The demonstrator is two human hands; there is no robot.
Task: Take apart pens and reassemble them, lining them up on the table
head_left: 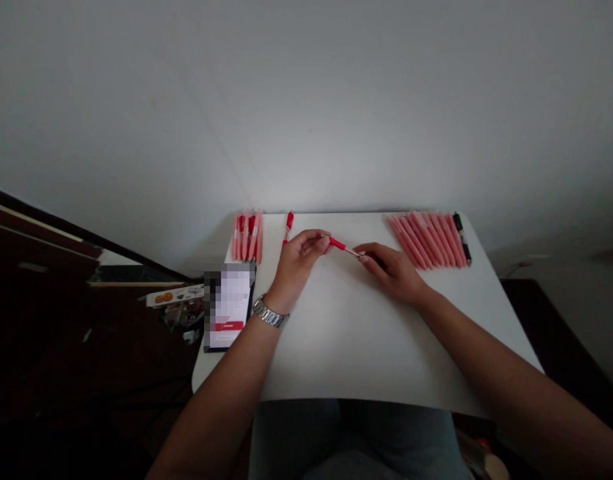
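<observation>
My left hand point(304, 255) pinches a red pen part point(337, 244) above the middle of the white table. A thin metallic piece point(352, 252) extends from its right end, and the fingertips of my right hand point(389, 270) are closed on that piece. Just left of my left hand, another red pen part point(289, 223) lies near the back edge, partly hidden by the hand. Its lower end is covered by my fingers.
Several pink pens point(426, 240) and a black pen point(462, 239) lie at the back right of the white table point(356, 353). More pink and red pens point(246, 237) are at the back left, above a tablet point(231, 310). A wall stands behind.
</observation>
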